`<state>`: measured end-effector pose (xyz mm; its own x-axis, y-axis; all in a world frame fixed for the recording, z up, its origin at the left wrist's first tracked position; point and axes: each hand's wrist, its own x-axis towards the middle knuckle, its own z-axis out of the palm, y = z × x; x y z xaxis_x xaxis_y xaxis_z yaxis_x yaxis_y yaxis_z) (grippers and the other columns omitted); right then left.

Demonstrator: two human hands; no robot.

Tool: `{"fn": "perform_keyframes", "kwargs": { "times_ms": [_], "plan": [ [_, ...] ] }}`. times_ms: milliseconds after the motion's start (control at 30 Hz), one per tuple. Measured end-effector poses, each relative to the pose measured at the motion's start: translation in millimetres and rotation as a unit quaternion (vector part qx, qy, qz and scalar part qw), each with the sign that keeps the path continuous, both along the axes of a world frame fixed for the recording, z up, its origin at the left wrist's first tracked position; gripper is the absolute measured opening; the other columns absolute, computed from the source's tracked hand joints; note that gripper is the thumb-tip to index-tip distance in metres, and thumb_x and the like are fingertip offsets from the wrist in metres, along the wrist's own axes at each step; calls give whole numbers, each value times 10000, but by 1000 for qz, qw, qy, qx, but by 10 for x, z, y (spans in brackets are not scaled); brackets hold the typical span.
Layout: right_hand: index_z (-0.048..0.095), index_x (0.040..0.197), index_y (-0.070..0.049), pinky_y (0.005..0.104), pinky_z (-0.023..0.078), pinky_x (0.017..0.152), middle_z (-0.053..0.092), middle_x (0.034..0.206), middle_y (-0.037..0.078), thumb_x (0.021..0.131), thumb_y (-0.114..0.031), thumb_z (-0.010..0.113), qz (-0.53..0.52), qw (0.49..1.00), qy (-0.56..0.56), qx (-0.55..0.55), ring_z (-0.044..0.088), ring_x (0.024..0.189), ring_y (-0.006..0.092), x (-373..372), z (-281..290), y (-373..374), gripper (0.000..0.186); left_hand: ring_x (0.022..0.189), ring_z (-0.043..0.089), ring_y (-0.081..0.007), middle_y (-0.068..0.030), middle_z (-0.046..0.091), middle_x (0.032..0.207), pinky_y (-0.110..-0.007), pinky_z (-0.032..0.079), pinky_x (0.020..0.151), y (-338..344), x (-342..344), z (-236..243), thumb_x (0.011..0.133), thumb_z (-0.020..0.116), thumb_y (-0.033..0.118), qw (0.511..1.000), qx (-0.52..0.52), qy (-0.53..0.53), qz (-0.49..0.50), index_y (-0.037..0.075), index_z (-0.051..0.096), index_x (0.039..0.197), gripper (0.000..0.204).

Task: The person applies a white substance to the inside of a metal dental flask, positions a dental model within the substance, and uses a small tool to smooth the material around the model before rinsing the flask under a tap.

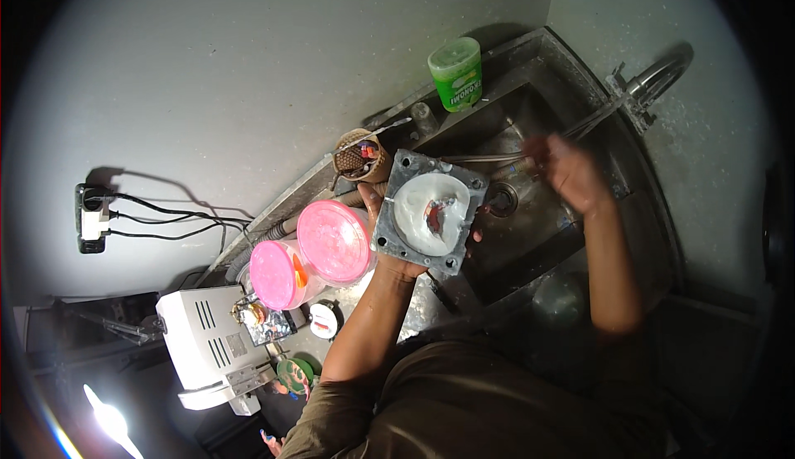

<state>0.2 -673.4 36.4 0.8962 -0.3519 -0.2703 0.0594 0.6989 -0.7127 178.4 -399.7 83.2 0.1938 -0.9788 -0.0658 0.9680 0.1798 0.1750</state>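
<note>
My left hand (401, 267) supports a square grey metal dental flask half (466, 176) from below, thumb along its left edge and a fingertip showing at its right. Holes mark the flask's corners. White plaster (418, 198) fills its round middle, with a reddish, curved patch (433, 217) in the plaster. To the right, apart from the flask, my right hand (575, 176) is raised over the metal sink (530, 248). Motion smears its fingers, so their pose is unclear. A curved metal tap (658, 70) stands beyond that hand.
Two pink-lidded tubs (334, 242) stand left of the flask, near a woven-look brown cup (358, 159). A green plastic container (457, 76) sits at the sink's far edge. Farther left are a white machine (214, 339) and a wall socket (93, 219) with black cables.
</note>
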Motion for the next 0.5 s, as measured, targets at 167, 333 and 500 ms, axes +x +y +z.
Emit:
{"fn": "perform_keyframes", "kwargs": {
  "times_ms": [167,333,500],
  "plan": [
    [584,1285,34,394,480,988,677,1200,167,1011,-379,546,33,959,41,-277,633,1145,264,-119,214,49,496,1095,548,-651,-367,516,1347,-738,535,747,-13,18,-9,750,405,929,999,-12,21,-31,57,439,1461,1125],
    [557,1323,24,396,441,1039,685,1199,165,913,-467,714,-8,881,86,-466,650,1127,281,194,593,591,659,1152,533,-625,-337,519,1370,-758,508,798,-36,-57,-14,773,383,919,999,19,11,-29,72,435,1471,1098],
    [505,1394,-29,312,479,964,613,1258,117,926,-423,716,55,760,98,-640,585,1142,175,651,715,826,647,1165,549,-589,-324,500,1402,-744,507,832,-56,-172,-44,790,352,914,998,68,-8,-16,87,414,1489,1084]
  ]
}}
